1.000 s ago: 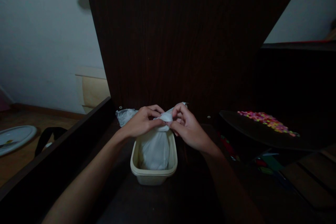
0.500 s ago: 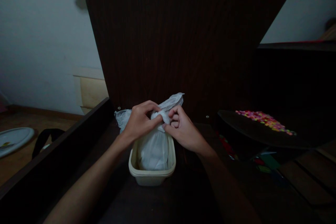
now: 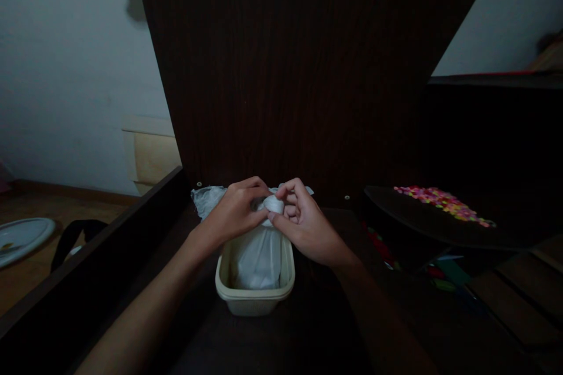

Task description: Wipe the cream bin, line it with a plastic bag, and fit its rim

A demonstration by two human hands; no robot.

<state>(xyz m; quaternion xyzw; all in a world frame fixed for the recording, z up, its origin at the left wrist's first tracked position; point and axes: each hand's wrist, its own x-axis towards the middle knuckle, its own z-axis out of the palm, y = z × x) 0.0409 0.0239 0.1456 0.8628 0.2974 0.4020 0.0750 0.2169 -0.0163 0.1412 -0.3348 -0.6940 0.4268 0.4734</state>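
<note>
A thin white plastic bag (image 3: 258, 258) sits with its full lower part inside a cream rectangular tub (image 3: 255, 293); its contents are hidden by the plastic. Above the far end of the tub, the bag's neck is bunched into a thick knot or loop. My left hand (image 3: 240, 205) is closed on that loop from the left, thumb and fingers pinching it. From the right, my right hand (image 3: 305, 220) pinches the same bunched plastic between thumb and forefinger, its other fingers curled. Loose bag ends stick out behind both hands.
The tub stands on a dark wooden surface below an upright dark panel (image 3: 285, 82). A raised side board (image 3: 101, 240) runs along the left. At right, a dark curved shelf (image 3: 396, 211) bears a string of colourful beads (image 3: 444, 202). A white plate (image 3: 26, 237) lies at far left.
The bag's loose end, which stuck up behind my right hand, now lies lower. The bunched loop looks rounder and tighter between my fingers. Both hands stay on it.
</note>
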